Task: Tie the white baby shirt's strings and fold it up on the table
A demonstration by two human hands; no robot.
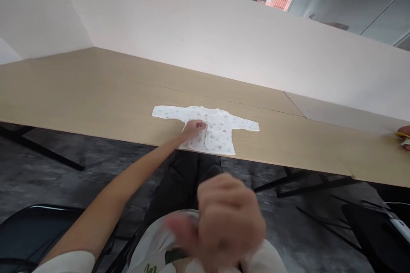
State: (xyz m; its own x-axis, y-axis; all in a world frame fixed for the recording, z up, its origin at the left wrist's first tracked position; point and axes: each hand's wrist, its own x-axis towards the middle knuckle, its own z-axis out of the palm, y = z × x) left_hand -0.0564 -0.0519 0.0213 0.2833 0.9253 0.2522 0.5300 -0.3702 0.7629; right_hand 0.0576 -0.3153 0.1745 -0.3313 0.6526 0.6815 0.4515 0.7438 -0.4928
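A white long-sleeved baby shirt (219, 132) with a small scattered print lies spread on the table, its sleeves out to both sides and its lower hem near the front edge. My left hand (194, 129) rests on the shirt's front, with fingers curled and fingertips pinched at the front opening; what lies under the fingers is partly hidden. Close to the camera, above my lap, my right hand (229, 217) is raised and blurred by motion. Its fingers are folded into a fist with the thumb out to the side, and nothing shows in it.
The long wood-coloured table (96, 89) backs onto a white partition (192, 30) with glass above. Another person's hand (405, 132) holds something yellow and white at the far right. Black chairs (41, 230) stand on the dark floor at left and right.
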